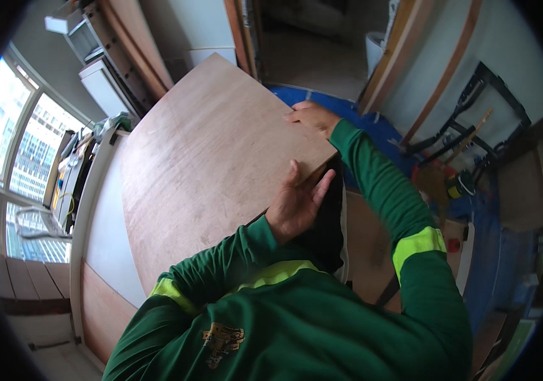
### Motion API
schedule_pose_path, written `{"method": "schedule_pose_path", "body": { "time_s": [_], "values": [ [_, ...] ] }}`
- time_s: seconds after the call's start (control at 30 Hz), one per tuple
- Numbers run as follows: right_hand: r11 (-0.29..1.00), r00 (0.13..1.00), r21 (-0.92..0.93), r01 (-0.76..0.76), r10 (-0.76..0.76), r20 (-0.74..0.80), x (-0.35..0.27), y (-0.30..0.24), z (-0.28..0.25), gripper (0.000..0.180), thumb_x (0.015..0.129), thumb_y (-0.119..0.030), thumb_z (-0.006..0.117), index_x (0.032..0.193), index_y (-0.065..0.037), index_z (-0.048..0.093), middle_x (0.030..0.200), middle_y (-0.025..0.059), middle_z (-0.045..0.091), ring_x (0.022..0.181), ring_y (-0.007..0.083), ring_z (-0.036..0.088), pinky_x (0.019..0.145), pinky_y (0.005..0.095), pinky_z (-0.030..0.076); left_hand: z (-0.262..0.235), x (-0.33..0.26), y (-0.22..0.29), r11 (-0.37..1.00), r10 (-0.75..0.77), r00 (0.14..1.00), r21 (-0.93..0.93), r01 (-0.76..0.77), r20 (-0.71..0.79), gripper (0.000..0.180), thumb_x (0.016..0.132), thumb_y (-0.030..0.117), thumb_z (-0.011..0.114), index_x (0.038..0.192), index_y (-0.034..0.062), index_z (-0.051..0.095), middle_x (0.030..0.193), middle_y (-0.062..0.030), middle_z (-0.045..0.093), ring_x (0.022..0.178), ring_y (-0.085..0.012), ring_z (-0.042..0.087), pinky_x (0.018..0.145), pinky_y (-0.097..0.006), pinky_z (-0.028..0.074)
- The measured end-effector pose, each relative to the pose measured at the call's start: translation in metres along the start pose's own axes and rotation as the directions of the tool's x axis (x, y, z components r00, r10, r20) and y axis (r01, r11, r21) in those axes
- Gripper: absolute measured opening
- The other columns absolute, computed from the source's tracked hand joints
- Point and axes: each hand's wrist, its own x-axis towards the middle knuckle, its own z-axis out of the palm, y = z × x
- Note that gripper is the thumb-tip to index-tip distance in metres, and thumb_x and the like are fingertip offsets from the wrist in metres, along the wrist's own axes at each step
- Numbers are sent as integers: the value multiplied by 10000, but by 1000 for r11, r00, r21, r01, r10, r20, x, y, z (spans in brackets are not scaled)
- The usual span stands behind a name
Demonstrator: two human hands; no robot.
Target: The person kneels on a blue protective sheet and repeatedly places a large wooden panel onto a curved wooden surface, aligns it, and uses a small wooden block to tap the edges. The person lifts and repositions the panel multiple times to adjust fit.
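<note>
1. The plywood sheet [201,159] is the biggest thing here: a broad, thin, reddish-brown panel held in front of the person's chest and reaching away toward the far wall. It looks stiff but likely to flex across its span, fairly heavy, and awkward from sheer width; its smooth face gives little grip, so the edges are the sensible hold.
2. A white worktop [103,209] with a pale rim runs along the sheet's left side, just beside it, under the windows [4,140].
3. Blue floor covering [373,127] lies beyond the sheet's right edge; a black metal stand [475,120] leans at the right wall, with small tools on the floor near it, and these could catch a swinging corner.
4. The left hand [297,203] grips the near right edge, fingers pressed together against the edge, thumb lying on the face.
5. The right hand [312,117] rests farther along that same edge, fingers spread flat over the face, apparently curling over the rim.
</note>
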Motion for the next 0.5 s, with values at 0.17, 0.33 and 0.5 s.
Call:
{"method": "schedule_pose_path", "body": {
  "time_s": [0.17,0.33,0.5],
  "values": [
    [993,992,-10,118,-119,-32,29,80,10,325,963,-213,755,1180,29,765,1060,64,764,958,156,689,859,336,546,-19,-6,34,840,-521,848,122,529,-94,1034,1061,700,461,1629,-120,189,1617,-272,438,1472,-471,467,1193,-490,500],
    [985,989,-159,70,-89,-117,73,108,23,377,905,-301,814,1113,11,782,995,137,772,938,232,722,846,395,558,-14,-25,133,401,-437,879,834,380,-191,815,1110,638,424,1691,85,279,1603,-217,504,1436,-406,539,1184,-508,434],
    [968,993,-247,-36,7,-115,114,123,36,374,904,-311,803,1122,-8,792,1012,140,786,954,232,743,833,408,572,-52,-47,181,239,-203,960,942,238,-191,780,1125,579,461,1692,68,301,1570,-193,544,1360,-318,594,1168,-459,446]
  ]
}}
